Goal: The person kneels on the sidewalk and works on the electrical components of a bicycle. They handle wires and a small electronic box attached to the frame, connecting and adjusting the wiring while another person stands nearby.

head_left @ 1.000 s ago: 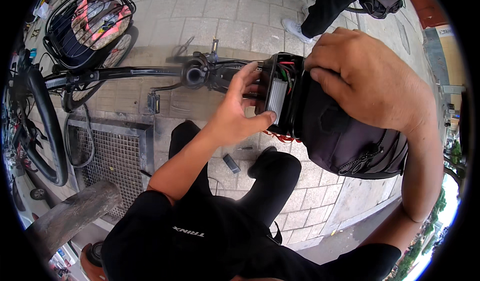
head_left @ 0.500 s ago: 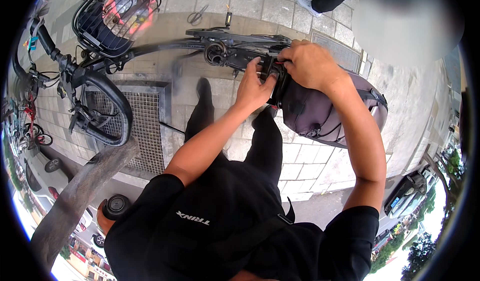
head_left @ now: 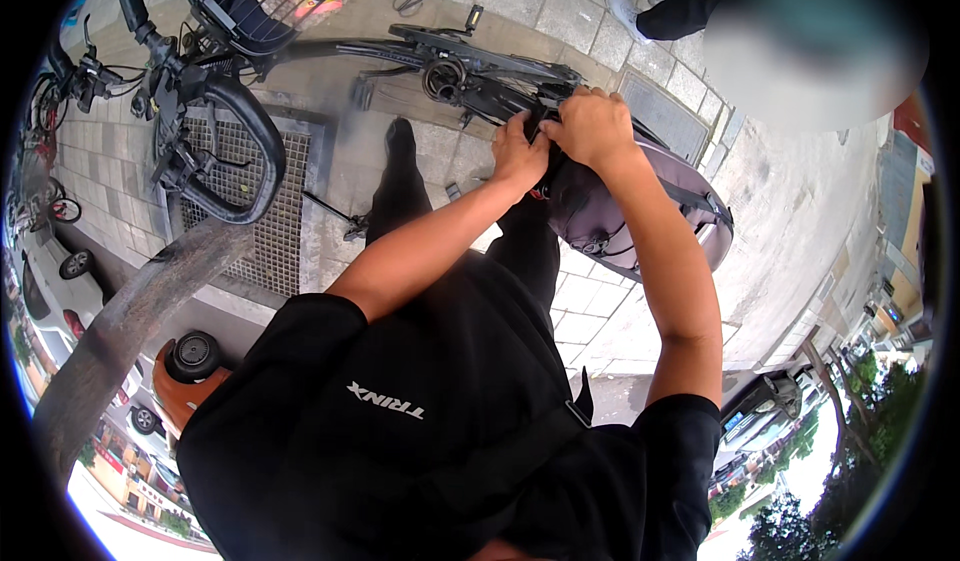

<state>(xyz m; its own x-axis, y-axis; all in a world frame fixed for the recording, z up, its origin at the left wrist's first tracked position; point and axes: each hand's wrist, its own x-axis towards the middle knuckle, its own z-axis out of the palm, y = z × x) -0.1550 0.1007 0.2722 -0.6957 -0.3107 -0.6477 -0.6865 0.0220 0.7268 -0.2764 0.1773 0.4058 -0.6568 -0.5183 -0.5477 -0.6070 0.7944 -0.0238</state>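
Observation:
A black bicycle (head_left: pixel 440 79) lies across the upper middle. My left hand (head_left: pixel 515 161) is closed round a dark housing (head_left: pixel 534 119) on its frame, fingertips at the housing's side. My right hand (head_left: pixel 595 131) has curled fingers at the same housing, just right of the left; what its fingertips hold is hidden. Directly under my right forearm is a grey-purple bag (head_left: pixel 680 231) with straps, against the housing. The wiring inside the housing is mostly hidden by my hands.
A wire basket (head_left: pixel 225 6) and handlebars (head_left: pixel 265 156) are upper left, above a metal grate (head_left: pixel 280 221). Scissors (head_left: pixel 410 1) lie on paving beside the bike. A wooden post (head_left: pixel 135 331) crosses lower left. A bystander's dark-clad leg (head_left: pixel 675 16) is upper right.
The view has tilted and widened, so my hands and bike appear smaller and higher. My right hand has shifted down from the bag's top onto the housing, its fingers closer to my left hand's.

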